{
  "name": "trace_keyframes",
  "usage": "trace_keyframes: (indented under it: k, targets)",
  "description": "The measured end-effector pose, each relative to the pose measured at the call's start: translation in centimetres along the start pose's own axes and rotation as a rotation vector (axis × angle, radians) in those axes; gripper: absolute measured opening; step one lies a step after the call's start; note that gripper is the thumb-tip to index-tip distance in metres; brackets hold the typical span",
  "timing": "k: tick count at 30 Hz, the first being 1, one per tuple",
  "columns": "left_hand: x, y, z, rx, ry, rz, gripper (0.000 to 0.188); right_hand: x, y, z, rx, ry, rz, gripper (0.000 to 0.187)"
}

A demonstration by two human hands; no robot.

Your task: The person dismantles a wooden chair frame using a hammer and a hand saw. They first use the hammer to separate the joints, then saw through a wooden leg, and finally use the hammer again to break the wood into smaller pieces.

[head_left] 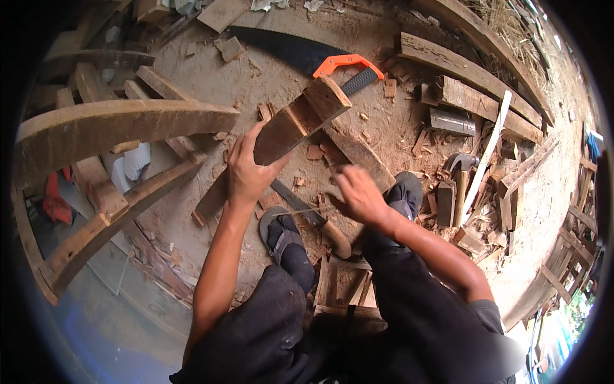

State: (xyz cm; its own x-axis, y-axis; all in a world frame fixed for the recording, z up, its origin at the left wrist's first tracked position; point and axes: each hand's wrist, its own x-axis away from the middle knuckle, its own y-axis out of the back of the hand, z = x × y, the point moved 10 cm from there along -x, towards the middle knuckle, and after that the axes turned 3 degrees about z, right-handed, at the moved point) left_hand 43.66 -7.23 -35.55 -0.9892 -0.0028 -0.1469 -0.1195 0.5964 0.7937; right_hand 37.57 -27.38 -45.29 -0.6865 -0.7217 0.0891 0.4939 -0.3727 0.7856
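My left hand is wrapped round a notched wooden beam, which slants from lower left up to the right. Lower right of it, my right hand has its fingers curled together on a thin pale stick that points left; its end inside the hand is hidden. Another board lies crosswise beneath the beam. Between my feet rests a long-bladed tool with a wooden handle, its far end covered by the beam. Beyond the beam lies a handsaw with an orange and black handle.
Curved wooden frames stand at the left. Long timbers lie at the far right. A claw hammer, a grey rectangular block and several offcuts sit at the right. Wood chips litter the dirt floor. A small wooden stool is below me.
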Motion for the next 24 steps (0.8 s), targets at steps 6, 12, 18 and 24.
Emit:
trace_keyframes:
  k: [6,12,18,24]
  targets:
    - [0.3,-0.9,-0.7,0.02,-0.006,0.022,0.072,5.6,-11.4,1.5,-0.017,-0.078,0.68,0.082]
    - [0.5,1.3,0.2,0.023,-0.006,-0.051,0.074,5.2,-8.5,-0.8,-0.437,-0.222,0.427,0.06]
    - [0.0,4.4,1.3,0.05,0.035,-0.171,0.074,8.5,4.8,-5.0,-0.755,-0.415,-0.037,0.034]
    - [0.0,0.2,0.4,0.047,-0.006,-0.075,0.074,14.8,10.6,-15.7,-0.441,-0.689,-0.418,0.038]
